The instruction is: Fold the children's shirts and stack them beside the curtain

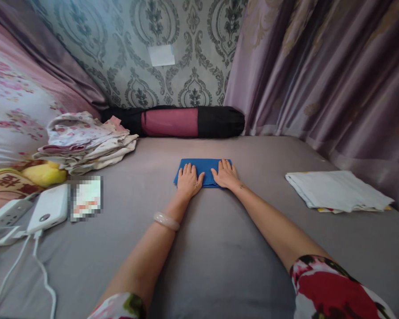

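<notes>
A blue folded cloth [204,166] lies flat as a small rectangle on the grey bed sheet [213,235], straight in front of me. My left hand [189,179] rests palm down on its left part, fingers stretched forward and thumb out to the side. On the right part my right hand [225,174] lies the same way, flat with the fingers extended. Both thumbs point towards each other, with blue fabric showing between them. Neither hand grips the cloth. What lies under the palms is hidden.
Right, a folded white cloth [337,190]; left, a pile of patterned clothes [86,141]. A white power bank [49,208] with cables and a power strip [9,212] lie near left. A black and maroon roll [169,122] lies along the wall. Purple curtains [302,66] hang at right.
</notes>
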Demonstrator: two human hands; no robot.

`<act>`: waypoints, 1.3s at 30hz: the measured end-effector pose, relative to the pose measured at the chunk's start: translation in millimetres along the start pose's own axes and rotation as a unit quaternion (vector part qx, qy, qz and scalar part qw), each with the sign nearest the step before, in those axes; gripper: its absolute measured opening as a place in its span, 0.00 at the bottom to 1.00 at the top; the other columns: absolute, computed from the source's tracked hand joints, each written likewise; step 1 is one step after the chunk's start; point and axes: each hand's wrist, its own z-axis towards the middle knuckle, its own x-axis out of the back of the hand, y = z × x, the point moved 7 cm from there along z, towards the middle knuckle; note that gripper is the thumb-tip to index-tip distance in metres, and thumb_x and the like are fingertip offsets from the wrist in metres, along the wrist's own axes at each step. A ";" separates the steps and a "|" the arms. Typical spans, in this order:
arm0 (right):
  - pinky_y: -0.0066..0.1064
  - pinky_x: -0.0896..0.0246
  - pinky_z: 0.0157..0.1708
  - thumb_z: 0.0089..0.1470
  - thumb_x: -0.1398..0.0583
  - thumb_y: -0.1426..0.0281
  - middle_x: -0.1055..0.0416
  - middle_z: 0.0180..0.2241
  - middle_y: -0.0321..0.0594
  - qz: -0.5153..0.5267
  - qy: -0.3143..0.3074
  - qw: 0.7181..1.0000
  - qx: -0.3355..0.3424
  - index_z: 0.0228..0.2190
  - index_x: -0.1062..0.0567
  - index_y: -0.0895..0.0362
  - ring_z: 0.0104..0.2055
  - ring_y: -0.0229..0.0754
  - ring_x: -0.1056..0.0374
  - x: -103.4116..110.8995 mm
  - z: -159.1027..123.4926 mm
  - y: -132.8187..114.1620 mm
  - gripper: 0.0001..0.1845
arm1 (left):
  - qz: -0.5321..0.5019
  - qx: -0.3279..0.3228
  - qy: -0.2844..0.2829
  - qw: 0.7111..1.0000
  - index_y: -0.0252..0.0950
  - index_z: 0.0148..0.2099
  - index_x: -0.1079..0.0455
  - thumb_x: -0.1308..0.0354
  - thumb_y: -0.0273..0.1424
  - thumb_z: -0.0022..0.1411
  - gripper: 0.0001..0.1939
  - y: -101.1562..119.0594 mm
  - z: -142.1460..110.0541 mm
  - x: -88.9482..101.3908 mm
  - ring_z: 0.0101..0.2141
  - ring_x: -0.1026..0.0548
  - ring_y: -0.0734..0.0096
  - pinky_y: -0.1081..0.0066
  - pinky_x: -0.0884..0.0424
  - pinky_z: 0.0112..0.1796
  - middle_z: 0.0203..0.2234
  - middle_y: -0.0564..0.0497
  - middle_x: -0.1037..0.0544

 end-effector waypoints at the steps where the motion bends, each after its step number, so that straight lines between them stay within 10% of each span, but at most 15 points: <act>1: 0.47 0.68 0.63 0.62 0.61 0.55 0.59 0.66 0.55 -0.004 -0.004 1.000 -0.005 0.63 0.50 0.72 0.68 0.54 0.64 1.4 0.9 -2.2 0.39 | -0.004 0.007 0.009 1.000 0.29 0.62 0.43 0.66 0.46 0.68 0.32 -2.3 -1.5 2.5 0.63 0.47 0.55 0.55 0.53 0.61 0.62 0.38 0.41; 9: 0.46 0.70 0.64 0.63 0.62 0.58 0.60 0.67 0.52 0.015 0.012 0.998 0.056 0.63 0.49 0.68 0.68 0.50 0.65 -0.8 8.4 -51.4 0.35 | -0.036 0.086 0.042 0.995 0.32 0.58 0.39 0.64 0.42 0.69 0.26 -31.9 -7.1 13.9 0.61 0.42 0.56 0.53 0.48 0.59 0.60 0.39 0.37; 39: 0.49 0.72 0.64 0.63 0.61 0.60 0.59 0.67 0.47 0.064 0.009 0.995 0.082 0.64 0.52 0.66 0.68 0.48 0.67 -20.3 19.8 -107.9 0.34 | -0.111 0.252 0.006 0.961 0.34 0.59 0.38 0.62 0.22 0.62 0.25 -99.8 -1.1 16.7 0.60 0.39 0.64 0.61 0.45 0.58 0.56 0.43 0.31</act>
